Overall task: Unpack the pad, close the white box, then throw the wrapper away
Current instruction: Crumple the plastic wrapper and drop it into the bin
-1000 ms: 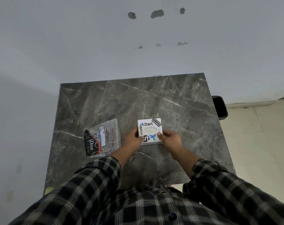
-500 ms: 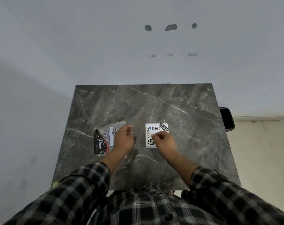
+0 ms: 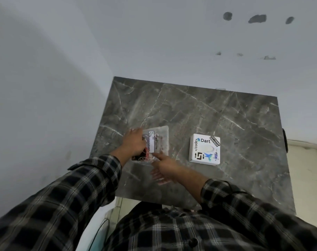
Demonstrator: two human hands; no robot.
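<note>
Both hands are on the clear wrapper, which lies flat on the dark marble surface to the left of the white box. Left hand lies spread over its left part, pressing it down; right hand touches the near edge with one finger out, holding nothing. The box looks shut and sits well apart, so I judge the wrapper is next to go. To lift it cleanly, pinch a free edge rather than the flat middle, since thin film slides on smooth stone, and carry it off without nudging the box.
</note>
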